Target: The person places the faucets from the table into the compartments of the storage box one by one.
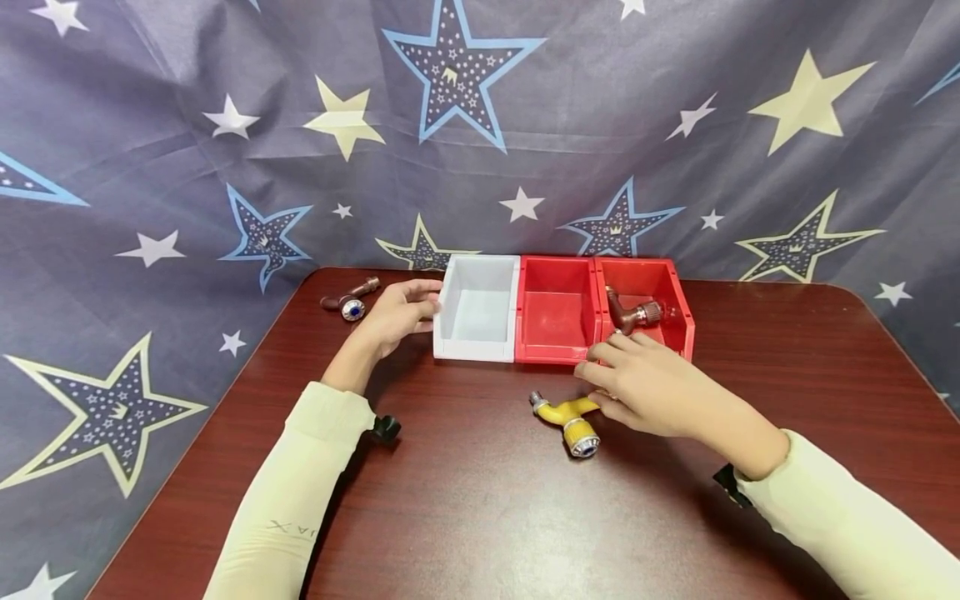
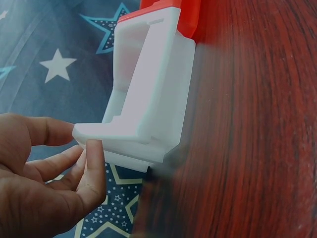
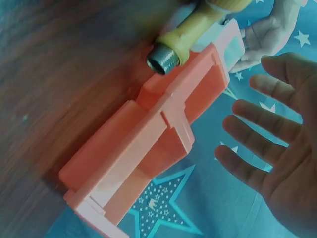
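My left hand (image 1: 397, 317) is at the left side of a white bin (image 1: 480, 350). In the left wrist view its thumb and fingers pinch the bin's rim (image 2: 109, 131). A yellow faucet (image 1: 577, 429) with a metal threaded end lies on the table in front of the bins. My right hand (image 1: 648, 383) is over the faucet's right end, overlapping it in the head view. In the right wrist view that hand's fingers (image 3: 257, 119) are spread with nothing between them, and the faucet's threaded end (image 3: 163, 59) shows close to the camera.
Two red bins, a middle one (image 1: 555, 354) and a right one (image 1: 684, 308), stand in a row against the white bin. A brown faucet (image 1: 633, 315) lies in the right bin. Another brown faucet (image 1: 352, 307) is at the table's back left. Star-patterned cloth (image 1: 450, 192) hangs behind.
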A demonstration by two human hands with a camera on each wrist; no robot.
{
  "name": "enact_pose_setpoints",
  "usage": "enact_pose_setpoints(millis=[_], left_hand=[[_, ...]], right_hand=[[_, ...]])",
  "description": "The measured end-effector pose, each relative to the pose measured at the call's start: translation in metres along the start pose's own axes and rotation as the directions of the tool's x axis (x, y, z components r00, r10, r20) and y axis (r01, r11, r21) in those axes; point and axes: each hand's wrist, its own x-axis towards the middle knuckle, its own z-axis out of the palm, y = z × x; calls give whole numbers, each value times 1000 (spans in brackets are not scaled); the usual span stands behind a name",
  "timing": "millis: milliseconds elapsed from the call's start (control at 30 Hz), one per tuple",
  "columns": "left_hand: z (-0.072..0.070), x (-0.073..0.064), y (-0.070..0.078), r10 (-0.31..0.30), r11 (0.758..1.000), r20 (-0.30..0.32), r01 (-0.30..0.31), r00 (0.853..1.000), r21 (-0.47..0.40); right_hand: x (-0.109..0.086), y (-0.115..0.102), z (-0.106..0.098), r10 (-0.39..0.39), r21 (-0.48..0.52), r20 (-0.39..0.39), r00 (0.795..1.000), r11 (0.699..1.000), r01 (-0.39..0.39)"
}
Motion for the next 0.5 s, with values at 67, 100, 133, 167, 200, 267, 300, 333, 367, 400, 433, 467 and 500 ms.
enact_pose_setpoints(millis=[67,100,133,167,200,267,300,333,367,400,433,467,500], left_hand=[[0,-1,0,-2,1000,-1,2,1000,-4],[0,-1,1,-2,1000,-1,2,1000,-5],[0,-1,1,-2,1000,0,2,1000,-6],[0,-1,1,-3,1000,-2,3,1000,-8],[0,-1,1,-3,1000,-2,3,1000,-10],[0,-1,0,-1,1000,0,1,1000,-5],[0,-1,0,0,1000,0,0,1000,-3],[0,0,0,2,1000,0,-2,1000,-3],[0,0,0,4,1000,0,-4,1000,-3],[0,1,0,6,1000,0,-6,1000,-2],[0,1,-1,7,1000,1,-7,1000,-2],[0,2,-1,8,1000,0,-8,1000,-3],[0,2,-1,9,1000,1,-9,1000,-2]], right_hand=[[1,-4,1,-13,-5,13,1000,1000,13],[2,-6,2,-18,-5,22,1000,1000,18],[2,-8,2,-25,0,30,999,1000,25],[3,-9,3,-27,6,38,999,1000,27],[3,-11,4,-30,12,47,998,1000,29],[5,-14,5,-33,22,59,998,999,32],[5,-16,6,-35,24,63,997,999,33],[6,-17,7,-37,25,66,997,999,36],[6,-18,8,-40,23,67,997,999,39],[7,-20,10,-48,17,66,997,999,47],[7,-21,12,-53,13,64,997,999,52],[7,-23,14,-60,6,60,996,998,60],[8,-24,16,-67,0,57,996,998,67]])
